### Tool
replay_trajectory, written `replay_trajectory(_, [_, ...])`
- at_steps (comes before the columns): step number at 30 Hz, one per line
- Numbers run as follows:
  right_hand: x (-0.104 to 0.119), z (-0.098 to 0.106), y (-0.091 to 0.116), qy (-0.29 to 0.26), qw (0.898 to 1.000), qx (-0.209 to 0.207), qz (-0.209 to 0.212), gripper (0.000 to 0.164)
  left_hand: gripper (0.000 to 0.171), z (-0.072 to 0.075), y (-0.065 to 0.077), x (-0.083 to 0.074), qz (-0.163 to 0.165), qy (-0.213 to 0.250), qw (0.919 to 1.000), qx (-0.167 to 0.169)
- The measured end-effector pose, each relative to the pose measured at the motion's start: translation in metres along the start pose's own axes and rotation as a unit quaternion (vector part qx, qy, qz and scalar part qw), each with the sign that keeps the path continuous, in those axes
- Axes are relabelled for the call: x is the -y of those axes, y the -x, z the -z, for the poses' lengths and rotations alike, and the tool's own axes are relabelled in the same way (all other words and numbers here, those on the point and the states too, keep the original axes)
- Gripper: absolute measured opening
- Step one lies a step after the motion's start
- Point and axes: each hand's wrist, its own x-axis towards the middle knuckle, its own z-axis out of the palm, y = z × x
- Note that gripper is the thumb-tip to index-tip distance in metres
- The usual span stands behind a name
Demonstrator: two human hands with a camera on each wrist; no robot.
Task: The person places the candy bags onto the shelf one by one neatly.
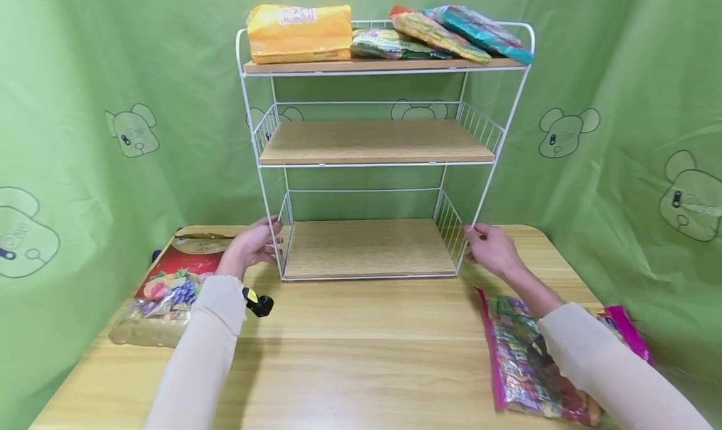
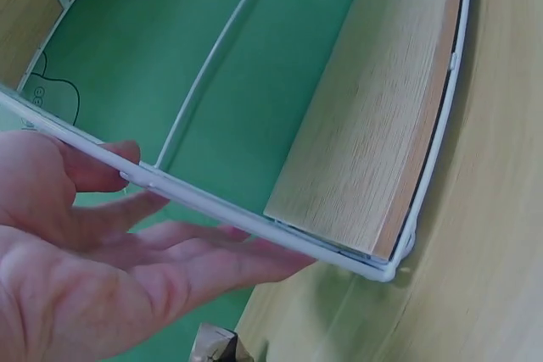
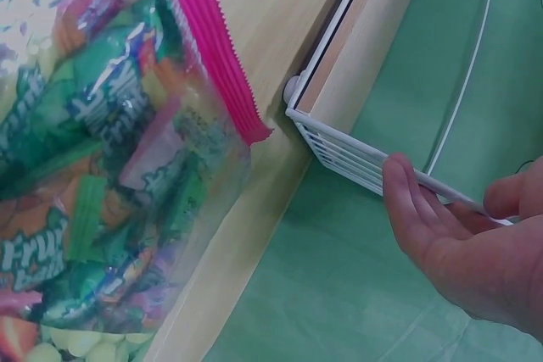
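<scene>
A three-tier storage rack (image 1: pixel 376 140) with white wire sides and wooden boards stands upright on the table. My left hand (image 1: pixel 258 245) holds the rack's left front post low down; in the left wrist view its thumb (image 2: pixel 106 167) lies by the white wire rail and the fingers reach along it. At the opposite side, my right hand (image 1: pixel 492 248) grips the right front post between thumb and fingers, at about the same height. Seen from the right wrist, the fingers (image 3: pixel 416 209) lie against the side rail.
On the top board lie a yellow package (image 1: pixel 299 38), a green packet (image 1: pixel 389 44) and two colourful packets. A red fruit-print bag (image 1: pixel 186 261) rests at the table's left. A clear pink-edged bag of wrapped sweets (image 1: pixel 519 361) lies under my right forearm. Green curtains (image 1: pixel 620 60) surround the table.
</scene>
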Motion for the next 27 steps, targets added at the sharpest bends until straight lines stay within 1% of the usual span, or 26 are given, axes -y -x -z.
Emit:
replay_trajectory(2, [-0.001,0.000,0.000,0.006,1.000,-0.002,0.001,0.049,0.061,0.001,-0.001,0.001,-0.003,-0.004,1.0000,0.007])
replay_trajectory(5, [-0.002,-0.001,0.000,0.009,1.000,-0.004,0.006,0.048,0.061,0.003,-0.002,0.002,-0.009,-0.015,0.9998,0.008])
replay_trajectory(8, [-0.003,-0.001,0.000,0.007,1.000,-0.002,0.006,0.048,0.062,0.004,-0.002,0.004,-0.013,-0.028,0.9995,0.000])
replay_trajectory(12, [-0.004,-0.001,0.001,0.006,1.000,0.000,0.003,0.049,0.063,0.003,-0.004,0.008,-0.017,-0.035,0.9991,-0.017])
replay_trajectory(16, [-0.006,0.000,0.001,0.004,1.000,0.001,0.003,0.051,0.062,0.003,-0.006,0.011,-0.031,-0.036,0.9984,-0.030])
replay_trajectory(18, [-0.007,0.000,0.001,0.004,1.000,0.004,0.004,0.052,0.062,0.005,-0.008,0.013,-0.040,-0.037,0.9980,-0.032])
replay_trajectory(20, [-0.007,0.002,0.002,0.007,1.000,0.016,0.005,0.050,0.061,0.005,-0.009,0.015,-0.045,-0.038,0.9979,-0.029])
replay_trajectory(22, [-0.007,0.007,0.004,0.010,0.999,0.041,0.004,0.050,0.061,0.006,-0.010,0.016,-0.048,-0.039,0.9978,-0.023])
replay_trajectory(23, [-0.007,0.010,0.005,0.009,0.998,0.060,0.003,0.051,0.061,0.005,-0.010,0.016,-0.050,-0.042,0.9976,-0.021])
replay_trajectory(25, [-0.007,0.017,0.008,0.010,0.995,0.102,-0.003,0.058,0.061,0.005,-0.011,0.016,-0.052,-0.044,0.9975,-0.019])
replay_trajectory(27, [-0.006,0.025,0.012,0.022,0.990,0.139,-0.009,0.063,0.061,0.005,-0.011,0.016,-0.055,-0.047,0.9972,-0.020])
